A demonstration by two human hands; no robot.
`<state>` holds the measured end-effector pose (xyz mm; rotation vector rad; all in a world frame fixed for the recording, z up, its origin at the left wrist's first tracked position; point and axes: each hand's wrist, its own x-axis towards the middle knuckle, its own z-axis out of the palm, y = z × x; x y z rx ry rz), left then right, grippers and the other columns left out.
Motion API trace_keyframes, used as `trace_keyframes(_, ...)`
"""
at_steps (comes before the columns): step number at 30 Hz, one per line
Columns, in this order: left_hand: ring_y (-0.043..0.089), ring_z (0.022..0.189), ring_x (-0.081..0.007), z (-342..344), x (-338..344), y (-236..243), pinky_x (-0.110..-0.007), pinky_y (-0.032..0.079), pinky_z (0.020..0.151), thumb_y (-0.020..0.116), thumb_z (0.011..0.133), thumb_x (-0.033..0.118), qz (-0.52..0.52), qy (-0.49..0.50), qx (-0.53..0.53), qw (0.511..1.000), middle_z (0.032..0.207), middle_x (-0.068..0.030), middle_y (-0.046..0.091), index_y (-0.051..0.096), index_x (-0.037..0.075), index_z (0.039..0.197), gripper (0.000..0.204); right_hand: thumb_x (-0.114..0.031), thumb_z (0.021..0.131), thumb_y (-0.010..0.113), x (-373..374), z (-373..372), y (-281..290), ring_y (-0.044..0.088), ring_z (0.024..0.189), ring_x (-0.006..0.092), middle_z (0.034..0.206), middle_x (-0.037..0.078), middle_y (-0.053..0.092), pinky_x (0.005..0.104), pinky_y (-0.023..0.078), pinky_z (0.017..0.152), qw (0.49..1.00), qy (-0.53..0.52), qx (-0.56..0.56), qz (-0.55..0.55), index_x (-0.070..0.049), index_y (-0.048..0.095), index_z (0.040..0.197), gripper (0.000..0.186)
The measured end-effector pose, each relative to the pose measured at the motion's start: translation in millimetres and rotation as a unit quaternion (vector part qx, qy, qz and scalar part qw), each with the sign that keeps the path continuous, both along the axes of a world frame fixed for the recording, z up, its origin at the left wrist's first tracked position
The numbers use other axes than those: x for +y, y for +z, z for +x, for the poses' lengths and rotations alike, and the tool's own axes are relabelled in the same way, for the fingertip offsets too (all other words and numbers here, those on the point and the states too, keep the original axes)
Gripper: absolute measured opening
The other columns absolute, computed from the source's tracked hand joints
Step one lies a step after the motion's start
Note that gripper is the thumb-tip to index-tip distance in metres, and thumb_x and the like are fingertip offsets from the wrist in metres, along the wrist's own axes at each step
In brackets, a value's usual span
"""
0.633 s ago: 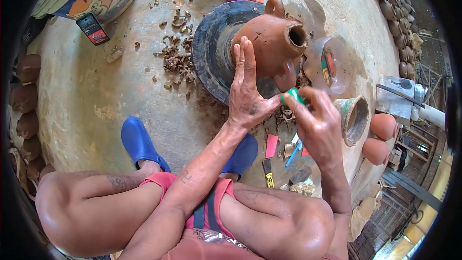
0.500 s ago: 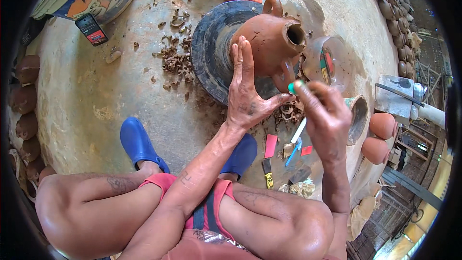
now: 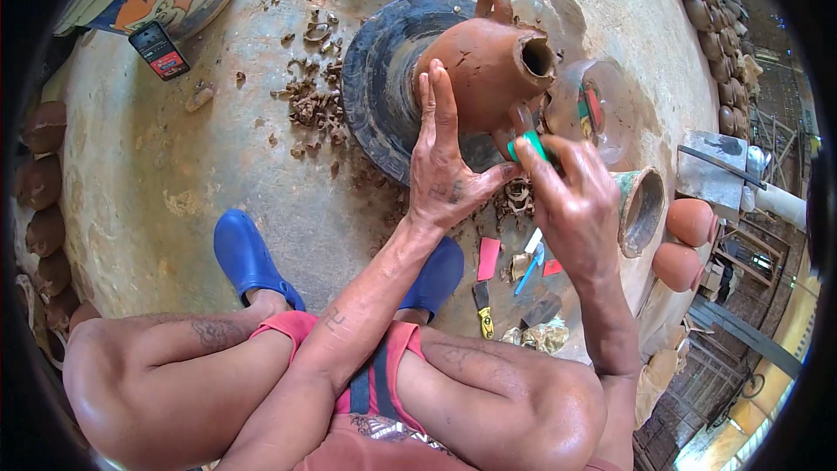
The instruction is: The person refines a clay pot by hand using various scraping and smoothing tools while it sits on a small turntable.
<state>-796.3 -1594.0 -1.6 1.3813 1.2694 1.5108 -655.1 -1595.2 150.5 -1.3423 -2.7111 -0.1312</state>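
A brown clay jug (image 3: 478,70) with a looped handle on either side rests on a dark round turning wheel (image 3: 375,70), its mouth facing away to the right. Fingers stretched upward, my left hand (image 3: 443,161) lies against the jug's near side, thumb spread towards the near handle (image 3: 520,118). My right hand (image 3: 577,201) pinches a small flat green piece (image 3: 530,147), possibly a sponge or a scraper, at that handle. Part of the handle is hidden behind the fingers. Cracks or scratches mark the jug's wall.
Clay shavings (image 3: 316,109) lie left of the wheel. Beyond my right hand stands a clear bowl (image 3: 615,122) of water with coloured pieces. Near my right knee lie a yellow-handled tool (image 3: 486,321) and a pink piece (image 3: 490,258). A bucket (image 3: 209,0) and phone (image 3: 159,51) are far left.
My right hand has shifted slightly left and up, and more of the green piece shows against the near handle. My left hand stays on the jug.
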Motion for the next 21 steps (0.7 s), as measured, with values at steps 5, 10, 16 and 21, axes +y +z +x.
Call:
trace_keyframes(5, 0.015, 0.16, -0.0559, 3, 1, -1, -0.054, 0.031, 0.13, 0.097, 0.064, 0.06, -0.003, -0.001, -0.002, 1.0, 0.177, -0.0303, 0.012, -0.004, 0.018, 0.174, 0.156, -0.003, 0.079, 0.077, -14, 6, 8, 0.067, 0.093, 0.0266, 0.109, 0.01, 0.069, 0.0393, 0.059, 0.074, 1.0, -0.003, 0.003, -0.014, -0.011, 0.078, 0.126, 0.048)
trace_keyframes(10, 0.013, 0.16, -0.0568, 5, 0, 1, -0.056, 0.03, 0.13, 0.098, 0.065, 0.057, 0.019, 0.002, 0.015, 1.0, 0.176, -0.0314, 0.011, -0.004, 0.019, 0.174, 0.155, -0.006, 0.081, 0.074, 29, -4, 2, 0.068, 0.1, 0.0284, 0.113, 0.01, 0.069, 0.0399, 0.061, 0.08, 0.998, -0.011, -0.009, 0.057, -0.013, 0.078, 0.124, 0.044)
trace_keyframes(16, 0.015, 0.16, -0.0573, 1, 2, -5, -0.058, 0.03, 0.129, 0.099, 0.067, 0.054, 0.032, 0.01, 0.042, 0.999, 0.176, -0.0325, 0.012, -0.004, 0.019, 0.174, 0.152, -0.009, 0.081, 0.071, 16, -3, -9, 0.065, 0.097, 0.0296, 0.103, 0.011, 0.064, 0.041, 0.06, 0.077, 0.999, 0.007, 0.0, 0.031, -0.005, 0.076, 0.121, 0.04)
trace_keyframes(21, 0.016, 0.161, -0.0536, 7, 2, -4, -0.053, 0.028, 0.13, 0.098, 0.071, 0.052, 0.028, 0.004, 0.03, 0.999, 0.176, -0.0327, 0.012, -0.004, 0.018, 0.174, 0.149, -0.007, 0.078, 0.074, -22, 8, -25, 0.065, 0.093, 0.029, 0.104, 0.011, 0.064, 0.0399, 0.059, 0.073, 0.998, -0.027, 0.038, 0.036, -0.005, 0.078, 0.12, 0.042)
